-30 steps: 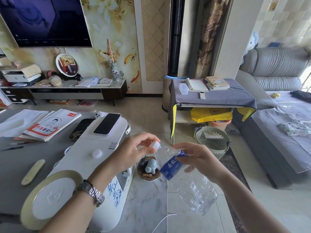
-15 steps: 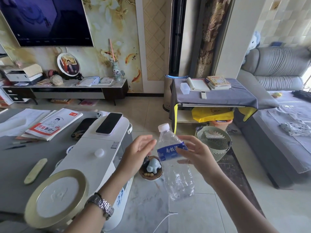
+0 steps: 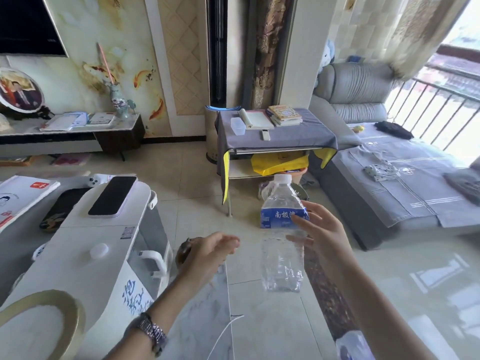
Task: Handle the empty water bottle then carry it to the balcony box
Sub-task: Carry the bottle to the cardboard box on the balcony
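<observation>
Head view: the right hand is gripping the bottle upright at its blue label, above the floor; the left hand is hanging open, holding nothing. The thin crushed plastic could slip from this light fingertip hold. The capped bottle is looking empty.
</observation>
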`<act>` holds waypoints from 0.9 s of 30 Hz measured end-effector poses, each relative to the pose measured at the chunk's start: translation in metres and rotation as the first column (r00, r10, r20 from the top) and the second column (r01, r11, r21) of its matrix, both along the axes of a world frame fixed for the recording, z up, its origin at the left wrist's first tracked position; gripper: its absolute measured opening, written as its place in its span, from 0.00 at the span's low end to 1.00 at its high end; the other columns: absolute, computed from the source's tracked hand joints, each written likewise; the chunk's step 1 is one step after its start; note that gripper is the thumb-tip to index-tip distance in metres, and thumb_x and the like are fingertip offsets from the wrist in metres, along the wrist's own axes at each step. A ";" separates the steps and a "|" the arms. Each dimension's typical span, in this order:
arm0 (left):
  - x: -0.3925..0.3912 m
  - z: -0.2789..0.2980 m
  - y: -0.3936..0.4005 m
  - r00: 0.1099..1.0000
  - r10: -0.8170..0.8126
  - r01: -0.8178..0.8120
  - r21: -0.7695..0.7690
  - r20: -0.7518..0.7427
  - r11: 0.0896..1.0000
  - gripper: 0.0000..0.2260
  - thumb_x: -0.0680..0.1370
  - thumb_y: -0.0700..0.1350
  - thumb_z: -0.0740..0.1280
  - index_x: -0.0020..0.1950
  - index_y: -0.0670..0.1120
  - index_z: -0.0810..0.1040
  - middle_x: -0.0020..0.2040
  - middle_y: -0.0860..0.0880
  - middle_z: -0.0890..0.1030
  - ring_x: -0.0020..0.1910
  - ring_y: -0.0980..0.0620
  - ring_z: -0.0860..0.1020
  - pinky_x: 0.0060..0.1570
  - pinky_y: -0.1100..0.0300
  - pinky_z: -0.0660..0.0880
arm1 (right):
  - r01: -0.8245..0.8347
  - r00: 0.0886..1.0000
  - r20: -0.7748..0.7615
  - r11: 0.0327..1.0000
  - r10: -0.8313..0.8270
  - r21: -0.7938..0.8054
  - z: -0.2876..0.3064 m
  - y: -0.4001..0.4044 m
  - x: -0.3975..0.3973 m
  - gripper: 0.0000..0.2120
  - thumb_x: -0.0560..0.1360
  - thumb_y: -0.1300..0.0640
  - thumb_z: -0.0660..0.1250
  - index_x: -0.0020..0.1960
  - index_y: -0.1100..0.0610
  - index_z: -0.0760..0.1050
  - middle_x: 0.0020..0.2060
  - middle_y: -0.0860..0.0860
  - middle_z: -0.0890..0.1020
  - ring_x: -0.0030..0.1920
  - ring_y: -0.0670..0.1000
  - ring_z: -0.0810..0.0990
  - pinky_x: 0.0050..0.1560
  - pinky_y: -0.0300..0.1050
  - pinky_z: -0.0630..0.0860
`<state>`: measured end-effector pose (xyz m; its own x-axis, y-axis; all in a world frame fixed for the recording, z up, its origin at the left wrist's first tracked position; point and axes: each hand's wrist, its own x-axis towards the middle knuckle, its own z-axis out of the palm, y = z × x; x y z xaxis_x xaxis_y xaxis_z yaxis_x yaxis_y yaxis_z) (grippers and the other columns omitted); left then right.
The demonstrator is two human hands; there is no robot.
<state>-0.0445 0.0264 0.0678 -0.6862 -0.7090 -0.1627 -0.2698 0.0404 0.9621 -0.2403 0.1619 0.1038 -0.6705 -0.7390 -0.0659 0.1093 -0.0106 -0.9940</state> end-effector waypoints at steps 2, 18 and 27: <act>-0.022 0.010 0.007 0.998 -0.058 0.058 -0.030 0.018 0.998 0.26 0.61 0.66 0.62 0.49 0.49 0.81 0.42 0.51 0.83 0.38 0.56 0.80 0.36 0.62 0.74 | 0.048 0.999 -0.009 0.999 -0.048 -0.009 0.003 0.017 -0.015 0.12 0.73 0.64 0.70 0.55 0.54 0.78 0.42 0.49 0.87 0.44 0.50 0.86 0.38 0.47 0.84; -0.297 0.058 0.086 0.949 -0.315 0.310 -0.209 0.011 0.927 0.08 0.77 0.51 0.64 0.49 0.54 0.82 0.49 0.54 0.84 0.51 0.56 0.81 0.55 0.57 0.77 | 0.289 0.956 -0.037 0.956 -0.291 -0.051 0.038 0.146 -0.241 0.13 0.72 0.67 0.69 0.56 0.60 0.77 0.43 0.54 0.86 0.39 0.49 0.85 0.35 0.45 0.83; -0.438 0.077 0.130 0.866 -0.427 0.497 -0.529 0.259 0.688 0.06 0.76 0.54 0.63 0.47 0.56 0.79 0.47 0.57 0.83 0.48 0.58 0.79 0.53 0.52 0.78 | 0.494 0.861 -0.081 0.864 -0.501 -0.097 0.063 0.224 -0.348 0.15 0.73 0.65 0.68 0.60 0.59 0.75 0.51 0.58 0.84 0.50 0.57 0.83 0.51 0.59 0.80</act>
